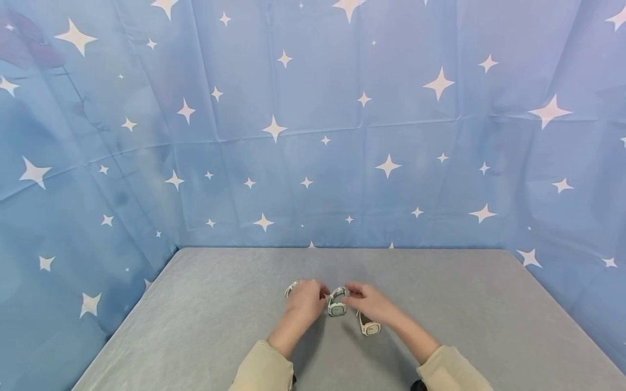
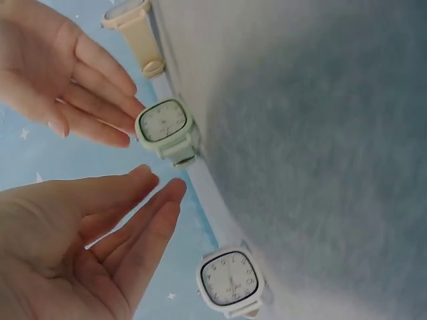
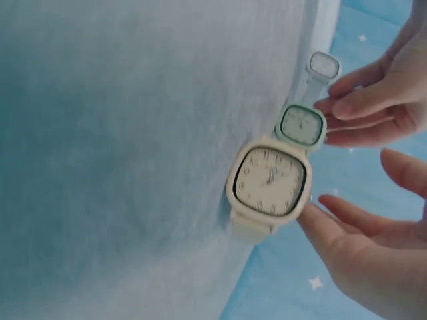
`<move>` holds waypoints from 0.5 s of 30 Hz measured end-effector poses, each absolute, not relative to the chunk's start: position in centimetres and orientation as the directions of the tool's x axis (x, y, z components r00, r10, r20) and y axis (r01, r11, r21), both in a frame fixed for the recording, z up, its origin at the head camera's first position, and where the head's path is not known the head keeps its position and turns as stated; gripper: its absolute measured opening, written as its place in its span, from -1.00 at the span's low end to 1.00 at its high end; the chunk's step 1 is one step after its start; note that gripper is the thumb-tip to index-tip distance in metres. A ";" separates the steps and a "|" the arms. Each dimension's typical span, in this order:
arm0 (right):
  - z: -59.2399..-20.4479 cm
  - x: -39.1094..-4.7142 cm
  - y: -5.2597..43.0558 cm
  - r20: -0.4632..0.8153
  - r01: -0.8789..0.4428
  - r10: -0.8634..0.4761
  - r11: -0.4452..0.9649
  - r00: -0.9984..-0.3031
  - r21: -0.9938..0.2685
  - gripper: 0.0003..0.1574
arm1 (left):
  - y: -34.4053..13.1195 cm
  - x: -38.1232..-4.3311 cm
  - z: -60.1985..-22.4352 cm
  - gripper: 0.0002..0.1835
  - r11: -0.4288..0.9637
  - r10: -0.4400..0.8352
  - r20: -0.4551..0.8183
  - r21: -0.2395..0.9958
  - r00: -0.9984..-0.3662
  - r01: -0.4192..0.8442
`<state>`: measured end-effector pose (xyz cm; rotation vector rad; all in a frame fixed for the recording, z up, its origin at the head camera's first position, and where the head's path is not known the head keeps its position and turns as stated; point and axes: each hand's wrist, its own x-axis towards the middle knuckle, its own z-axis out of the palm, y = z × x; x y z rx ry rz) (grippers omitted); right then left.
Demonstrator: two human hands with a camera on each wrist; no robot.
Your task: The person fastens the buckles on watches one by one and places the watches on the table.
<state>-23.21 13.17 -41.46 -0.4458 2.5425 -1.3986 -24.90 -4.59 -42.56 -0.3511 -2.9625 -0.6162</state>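
Observation:
A pale green wristwatch with a squarish face stands on the grey table between the two hands. My left hand is just left of it, thumb and fingers near each other, holding nothing. To its right is my right hand, with loosely extended fingers; the left wrist view shows its fingertips close beside the green watch, but contact is unclear. A cream wristwatch sits by the right hand, nearer the front. The white wristwatch is beside the left hand, partly hidden by it in the head view.
The grey cloth-covered table extends around the watches. Behind it and along both sides hangs a blue curtain with white stars.

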 end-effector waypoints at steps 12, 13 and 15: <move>-41.3 -24.7 15.4 0.059 -0.274 -0.326 0.667 -0.943 -0.693 -0.28 | -4.9 -26.8 -41.1 -0.61 0.891 0.267 0.193 0.324 -0.944 0.318; -41.3 -24.8 15.7 0.066 -0.281 -0.322 0.687 -0.944 -0.670 -0.26 | -4.9 -27.0 -41.0 -0.56 0.894 0.292 0.198 0.291 -0.936 0.340; -41.3 -25.1 16.1 0.088 -0.306 -0.323 0.727 -0.942 -0.614 -0.22 | -5.0 -27.4 -40.9 -0.46 0.900 0.330 0.198 0.229 -0.923 0.371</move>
